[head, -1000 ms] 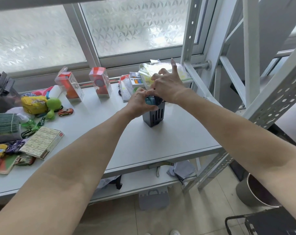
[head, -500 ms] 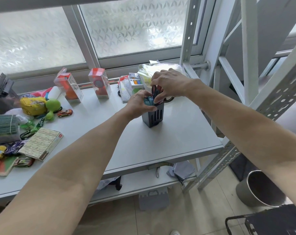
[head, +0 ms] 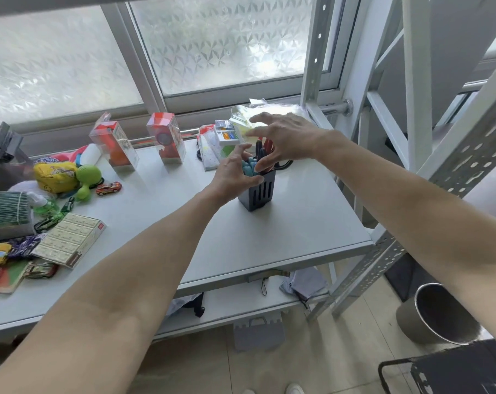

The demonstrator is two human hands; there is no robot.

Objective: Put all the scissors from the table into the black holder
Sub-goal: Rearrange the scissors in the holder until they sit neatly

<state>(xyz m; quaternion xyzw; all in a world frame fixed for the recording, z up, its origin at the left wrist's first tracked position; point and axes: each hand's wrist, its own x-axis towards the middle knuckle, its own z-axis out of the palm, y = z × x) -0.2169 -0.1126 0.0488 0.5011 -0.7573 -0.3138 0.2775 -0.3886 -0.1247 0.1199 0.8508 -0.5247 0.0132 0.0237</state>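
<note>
The black slotted holder [head: 258,192] stands upright on the grey table [head: 298,223], right of centre. Several scissors stand in it: teal handles [head: 249,168] on the left, red and dark handles [head: 265,147] behind them, and a black handle loop [head: 284,165] shows at its right. My left hand [head: 234,175] is against the holder's upper left side, fingers spread, thumb near the rim. My right hand [head: 285,139] hovers just above the handles with fingers apart and nothing in it. The blades are hidden inside the holder.
Boxed items [head: 167,142] and plastic packets [head: 265,116] line the window side behind the holder. Toys, a green figure [head: 86,177], toy cars and a flat carton [head: 70,243] crowd the table's left. A perforated metal rack post [head: 445,177] rises at right; a metal bin [head: 437,314] stands on the floor.
Both hands were closed around the scissor handles and holder top a second ago. Now they have opened; the right hand has lifted up and to the right, uncovering the handles.
</note>
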